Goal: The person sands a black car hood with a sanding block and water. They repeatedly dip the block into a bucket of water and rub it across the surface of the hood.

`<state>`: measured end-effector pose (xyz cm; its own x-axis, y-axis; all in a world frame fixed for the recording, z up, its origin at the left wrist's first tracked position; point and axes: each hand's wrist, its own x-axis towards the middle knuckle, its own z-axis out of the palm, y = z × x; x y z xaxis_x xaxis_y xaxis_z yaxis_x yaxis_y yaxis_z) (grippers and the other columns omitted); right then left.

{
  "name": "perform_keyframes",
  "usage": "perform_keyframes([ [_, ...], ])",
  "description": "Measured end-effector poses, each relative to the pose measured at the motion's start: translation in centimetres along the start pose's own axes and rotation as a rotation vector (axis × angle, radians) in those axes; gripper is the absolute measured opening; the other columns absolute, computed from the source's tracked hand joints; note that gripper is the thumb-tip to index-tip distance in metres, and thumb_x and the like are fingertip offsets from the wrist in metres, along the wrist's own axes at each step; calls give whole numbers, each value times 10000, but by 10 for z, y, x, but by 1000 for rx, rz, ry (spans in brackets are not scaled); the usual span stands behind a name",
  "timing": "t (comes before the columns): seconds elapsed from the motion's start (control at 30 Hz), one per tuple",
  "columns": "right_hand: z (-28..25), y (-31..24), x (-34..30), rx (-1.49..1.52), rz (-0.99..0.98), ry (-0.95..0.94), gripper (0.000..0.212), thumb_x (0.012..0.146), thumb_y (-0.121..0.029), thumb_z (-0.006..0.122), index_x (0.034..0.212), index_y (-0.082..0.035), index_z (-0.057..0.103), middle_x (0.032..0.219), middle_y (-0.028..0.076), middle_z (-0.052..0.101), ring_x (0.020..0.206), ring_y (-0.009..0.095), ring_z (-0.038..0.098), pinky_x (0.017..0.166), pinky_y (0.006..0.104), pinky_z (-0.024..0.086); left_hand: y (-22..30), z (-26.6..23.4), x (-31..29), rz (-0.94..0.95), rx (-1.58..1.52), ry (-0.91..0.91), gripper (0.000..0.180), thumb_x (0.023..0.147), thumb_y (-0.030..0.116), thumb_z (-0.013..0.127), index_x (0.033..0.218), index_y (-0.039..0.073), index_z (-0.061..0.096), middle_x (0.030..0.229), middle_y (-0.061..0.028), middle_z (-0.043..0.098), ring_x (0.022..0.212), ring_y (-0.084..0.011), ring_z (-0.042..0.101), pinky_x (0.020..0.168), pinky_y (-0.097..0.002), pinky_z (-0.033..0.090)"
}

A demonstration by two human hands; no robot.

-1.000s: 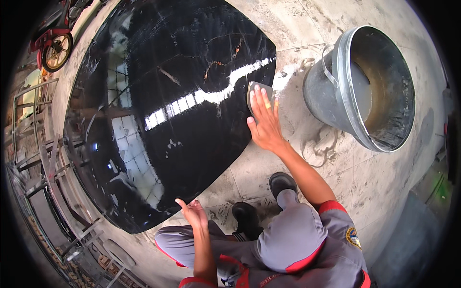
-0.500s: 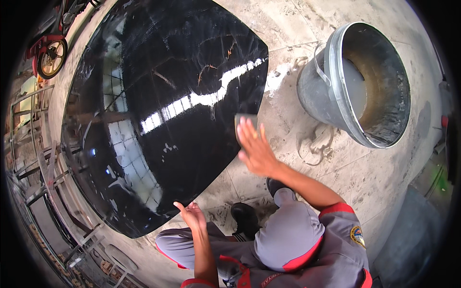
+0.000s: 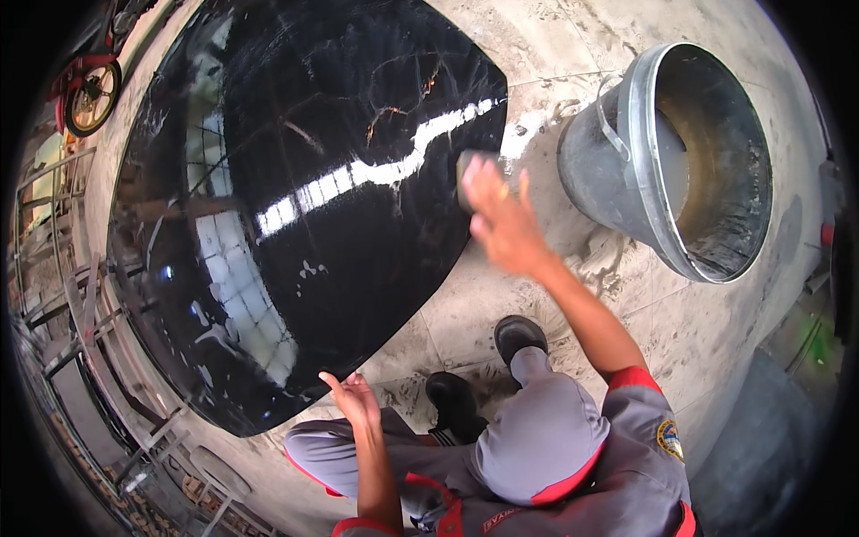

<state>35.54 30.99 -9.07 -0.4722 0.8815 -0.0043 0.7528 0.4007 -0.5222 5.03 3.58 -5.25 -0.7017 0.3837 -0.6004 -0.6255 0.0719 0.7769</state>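
A glossy black car hood panel (image 3: 358, 259) with scratches and dull pale patches lies across the left and middle of the view. At its right edge, my right hand (image 3: 506, 219), blurred by motion, presses a small grey sanding block (image 3: 466, 179) against the surface, the fingers laid along it. My left hand (image 3: 356, 400) is by the hood's near edge, thumb stretched out to the rim and fingers loosely bent, with nothing visible in it. The left forearm lies over my bent leg.
To the right on the stained tile floor (image 3: 465, 331) stands a grey metal bucket (image 3: 595, 170) with cloudy liquid inside. A red motorbike wheel (image 3: 92, 97) shows at the far left, above metal frames (image 3: 85, 313). My black shoes (image 3: 521, 336) are below the hood's edge.
My right hand has slid the block farther away along the hood's right edge. My left hand stays nearly where it was.
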Motion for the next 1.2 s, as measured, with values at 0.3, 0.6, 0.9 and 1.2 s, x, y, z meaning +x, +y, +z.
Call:
perform_keyframes([
  [0.3, 12, -32, -20, 131, -163, -134, 725, 997, -299, 565, 1633, -132, 257, 1717, 118, 201, 1591, 285, 182, 1215, 693, 111, 2, -1, -1, 19, 34, 19, 412, 1008, 470, 646, 1105, 71, 672, 971, 12, 717, 711, -79, 590, 633, -218, 459],
  [0.6, 32, -36, -42, 154, -197, -121, 700, 1011, -361, 525, 1614, -87, 299, 1704, 139, 228, 1585, 320, 183, 1209, 707, 123, -4, 2, -3, 25, 28, 44, 409, 1009, 467, 646, 1132, 78, 671, 1030, 7, 730, 730, -78, 610, 617, -224, 448],
  [0.9, 34, -40, -43, 193, -191, -131, 683, 1049, -340, 443, 1633, -49, 240, 1716, 184, 163, 1587, 395, 132, 1219, 685, 42, -6, 16, -2, 71, 35, 72, 387, 1001, 474, 664, 922, 95, 658, 834, -5, 717, 648, -98, 638, 602, -236, 458],
  [1.2, -13, -55, 78, -81, -176, 19, 626, 1047, -231, 459, 1599, -4, 270, 1685, 189, 244, 1576, 343, 192, 1243, 612, 156, -13, 25, -3, 97, 100, 157, 440, 987, 499, 685, 864, 128, 481, 711, 39, 507, 630, -90, 491, 629, -280, 452],
])
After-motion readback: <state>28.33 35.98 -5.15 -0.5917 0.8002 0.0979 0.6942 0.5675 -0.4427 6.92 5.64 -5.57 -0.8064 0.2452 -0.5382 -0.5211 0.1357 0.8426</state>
